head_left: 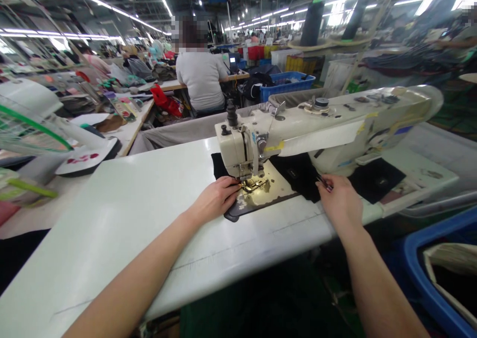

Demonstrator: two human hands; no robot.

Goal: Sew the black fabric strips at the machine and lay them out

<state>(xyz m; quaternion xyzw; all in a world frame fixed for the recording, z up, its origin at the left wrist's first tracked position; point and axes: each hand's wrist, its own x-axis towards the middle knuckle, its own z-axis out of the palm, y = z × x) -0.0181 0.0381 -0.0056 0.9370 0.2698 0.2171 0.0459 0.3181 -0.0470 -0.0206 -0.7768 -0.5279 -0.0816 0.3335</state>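
Observation:
In the head view, a white sewing machine (238,146) stands on a pale table. My left hand (219,194) rests at the machine's needle and presser foot (246,185), its fingers pressed together; what they pinch, if anything, is hidden. My right hand (342,201) is closed around a small dark tool with a narrow tip (325,182), possibly thread snips; most of it is covered. A black fabric piece (298,174) lies under the machine arm, just left of my right hand. Black cloth (219,166) also shows behind the machine head. The shiny metal needle plate (274,184) is between my hands.
Another black piece (378,179) lies on the table's right side. A blue bin (413,248) stands at the lower right. To the left are a fan (33,124) and a cluttered table. A person in a light shirt (201,77) sits ahead, near a blue crate (288,85).

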